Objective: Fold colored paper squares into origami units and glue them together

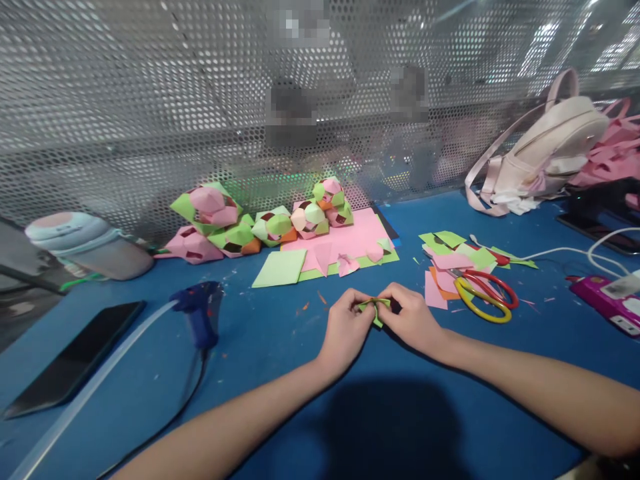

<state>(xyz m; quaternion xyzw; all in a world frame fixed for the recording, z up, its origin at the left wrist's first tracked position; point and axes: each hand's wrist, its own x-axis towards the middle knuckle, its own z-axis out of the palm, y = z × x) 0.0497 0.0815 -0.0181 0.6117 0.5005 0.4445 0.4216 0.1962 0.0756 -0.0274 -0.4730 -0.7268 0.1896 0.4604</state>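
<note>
Between my two hands is a small piece of folded green paper point(379, 316), pinched just above the blue table point(280, 367). My left hand point(349, 323) is closed on its left side, fingers bent and thumb pressed in. On the right side my right hand point(411, 319) grips it the same way. Fingertips cover much of the paper, so its full shape is hidden. Beyond the hands lie a light green sheet stack point(280, 268), pink paper point(340, 233) and small cut pieces. Scissors with red and yellow handles point(483, 297) rest on paper scraps point(450, 257) to the right.
Folded pink and green paper balls point(220, 210) are piled against a perforated metal panel point(150, 133). Leftward are a glue gun point(197, 310) with a long glue stick, a phone point(75, 357) and a cup point(95, 243). A pink backpack point(550, 150) and purple power strip point(603, 300) sit right.
</note>
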